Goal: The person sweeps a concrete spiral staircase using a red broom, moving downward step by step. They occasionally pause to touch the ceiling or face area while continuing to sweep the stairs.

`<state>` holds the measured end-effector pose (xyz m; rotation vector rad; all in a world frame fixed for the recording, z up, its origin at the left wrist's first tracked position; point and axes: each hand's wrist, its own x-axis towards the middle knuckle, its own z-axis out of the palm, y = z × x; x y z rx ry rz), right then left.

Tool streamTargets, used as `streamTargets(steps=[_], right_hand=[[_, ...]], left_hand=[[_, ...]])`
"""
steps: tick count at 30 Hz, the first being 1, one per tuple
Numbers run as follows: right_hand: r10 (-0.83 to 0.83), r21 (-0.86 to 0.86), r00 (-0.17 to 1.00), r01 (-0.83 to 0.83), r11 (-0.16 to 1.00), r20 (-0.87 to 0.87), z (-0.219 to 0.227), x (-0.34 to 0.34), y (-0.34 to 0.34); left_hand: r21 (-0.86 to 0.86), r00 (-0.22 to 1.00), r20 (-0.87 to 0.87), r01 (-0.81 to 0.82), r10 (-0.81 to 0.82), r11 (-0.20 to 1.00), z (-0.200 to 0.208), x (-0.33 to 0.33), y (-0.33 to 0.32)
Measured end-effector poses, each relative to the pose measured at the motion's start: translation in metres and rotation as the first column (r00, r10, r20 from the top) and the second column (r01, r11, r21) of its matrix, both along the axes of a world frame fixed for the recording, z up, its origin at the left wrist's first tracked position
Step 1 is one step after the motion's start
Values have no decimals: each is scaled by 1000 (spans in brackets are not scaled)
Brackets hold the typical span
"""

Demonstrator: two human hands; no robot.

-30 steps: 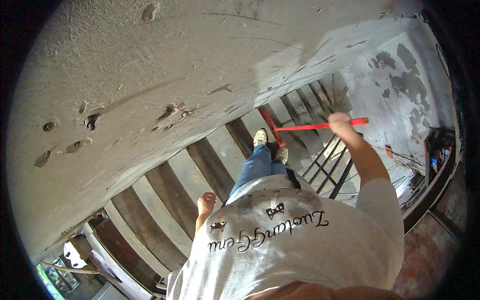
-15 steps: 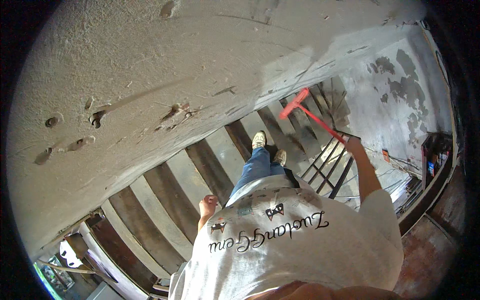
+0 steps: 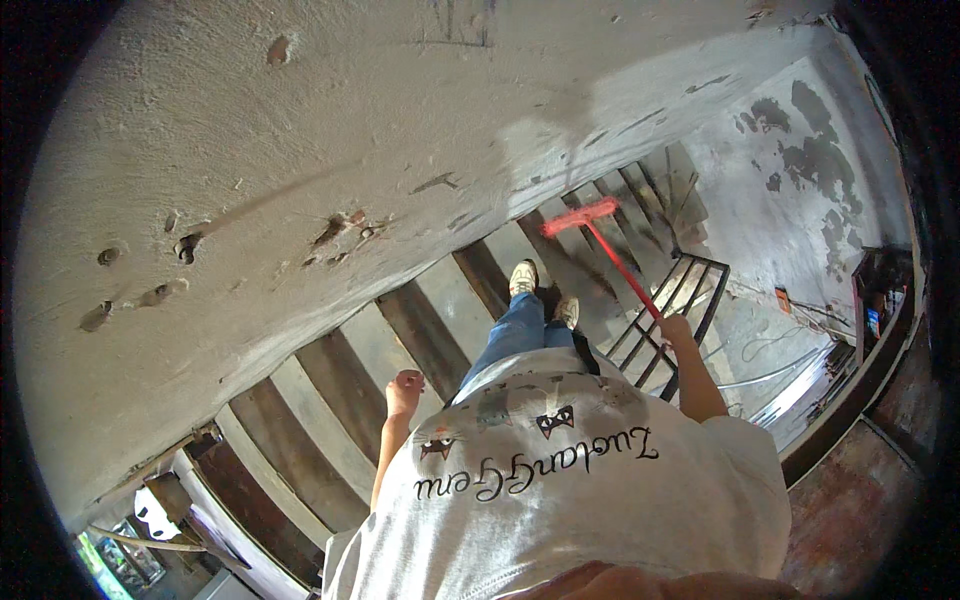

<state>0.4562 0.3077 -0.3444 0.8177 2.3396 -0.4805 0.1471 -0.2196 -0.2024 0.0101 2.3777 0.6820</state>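
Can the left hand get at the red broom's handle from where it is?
Probably, with a reach to the right: the left hand looks empty, and nothing visible blocks the way across. The handle slants forward from the right hand, which grips it, leaving a bare stretch beyond.

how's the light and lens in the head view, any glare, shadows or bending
Head view: black fisheye rim, with the dark beam at right bowed; head view: a soft-edged shadow on the rough wall, bright light patches on the pale shirt; head view: the red T-shaped tool in the right hand is easily made out.
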Motion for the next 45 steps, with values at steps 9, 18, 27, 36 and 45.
streamTargets(steps=[9, 18, 27, 36, 45], right_hand=[[-403, -144, 915, 399, 906, -3, 24, -81, -35], [-26, -25, 973, 33, 999, 230, 7, 12, -11], [89, -172, 995, -95, 980, -39, 8, -57, -35], [235, -188, 936, -190, 964, 261, -24, 45, -69], [-206, -236, 976, 185, 954, -68, 16, -35, -44]], left_hand=[[-60, 973, 64, 224, -220, 973, 10, 21, 3], [21, 991, 132, 30, -33, 999, -6, 16, -28], [15, 970, 197, 140, -140, 990, 4, 10, 3], [27, 976, 151, 156, -158, 987, -11, -4, -5], [-26, 932, 210, 306, -294, 952, -17, -8, 10]])
